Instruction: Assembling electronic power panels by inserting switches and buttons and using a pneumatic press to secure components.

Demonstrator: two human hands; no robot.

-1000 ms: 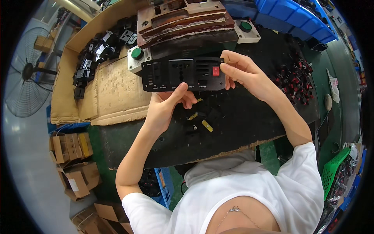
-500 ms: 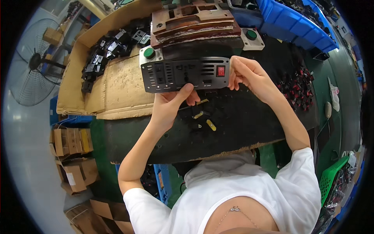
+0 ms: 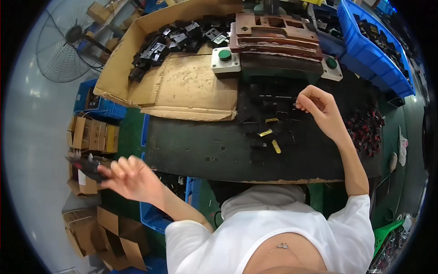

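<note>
You are holding one black panel [image 3: 86,168] in your left hand [image 3: 132,180], your fingers gripping its near end, out past the left edge of the dark table [image 3: 196,150], where it is showing against cardboard cartons [image 3: 86,134] too overlapped to count. Your one right hand [image 3: 321,109] is hovering over the table, thumb and fingertips drawing close together; whether they are gripping something small, I cannot tell. Three yellow pieces [image 3: 276,146] are lying below it, two green buttons [image 3: 224,55] are flanking one red-brown block [image 3: 273,43], and uncounted heaps of black modules [image 3: 182,36] and small red-and-black parts [image 3: 365,130] are resting left and right. The panel is looking thin, dark and tilted, blurring along its length, with one reddish patch showing toward its far end; its finer details are smearing out.
</note>
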